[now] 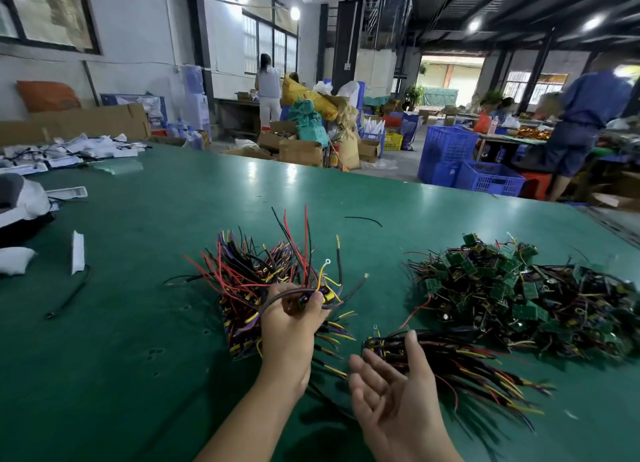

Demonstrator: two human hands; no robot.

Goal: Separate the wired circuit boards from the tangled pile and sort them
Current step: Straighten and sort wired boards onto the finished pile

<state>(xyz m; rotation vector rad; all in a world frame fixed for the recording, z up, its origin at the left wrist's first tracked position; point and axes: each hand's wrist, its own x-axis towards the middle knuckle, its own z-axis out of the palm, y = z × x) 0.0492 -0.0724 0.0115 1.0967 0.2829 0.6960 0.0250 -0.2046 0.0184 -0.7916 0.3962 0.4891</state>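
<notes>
The left hand (289, 326) is gripping a wired board (320, 293) above the sorted bundle (249, 288) while the right hand (391, 396) is hovering palm-up, fingers relaxed

Green boards (519, 288), red-yellow-black wires (249, 271), green table (138, 323).

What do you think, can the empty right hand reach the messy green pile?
Probably yes: the right hand is open, and the tangled pile lies close ahead, only a low wire bundle between.
</notes>
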